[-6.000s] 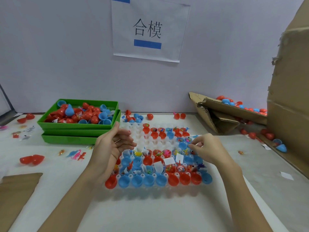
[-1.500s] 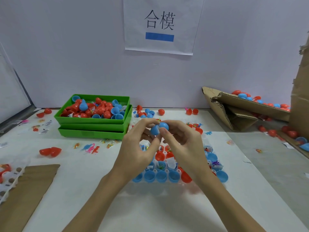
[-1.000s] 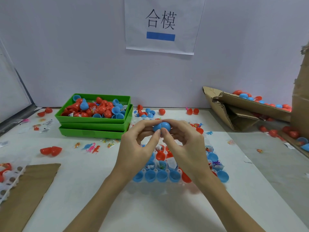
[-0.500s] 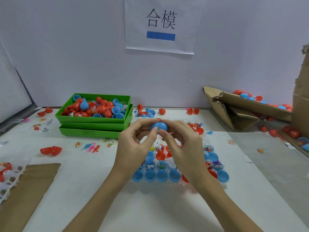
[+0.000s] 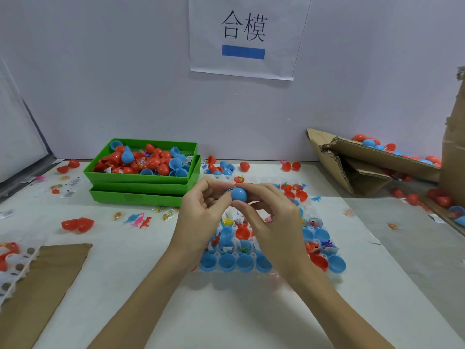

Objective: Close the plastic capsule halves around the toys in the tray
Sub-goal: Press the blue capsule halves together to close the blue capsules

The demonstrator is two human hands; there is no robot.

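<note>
A blue capsule [image 5: 238, 193] is held up over the tray, its two halves together. My left hand [image 5: 201, 217] pinches it from the left and my right hand [image 5: 271, 222] pinches it from the right with thumb and fingertips. Below the hands lies the clear tray [image 5: 334, 250], its cups filled with open blue and red capsule halves, small toys and paper slips. My hands hide the middle of the tray.
Stacked green trays [image 5: 141, 180] of loose red and blue halves stand at the back left. Torn cardboard [image 5: 357, 162] with capsules lies at the back right. A red open capsule [image 5: 78, 224], small toy dinosaurs [image 5: 139, 220] and a cardboard sheet [image 5: 37, 285] lie at the left.
Six seconds ago my hands were picking at the tray. Since then they lifted a blue capsule and pressed its halves together; in the last half second it turned slightly to the right.
</note>
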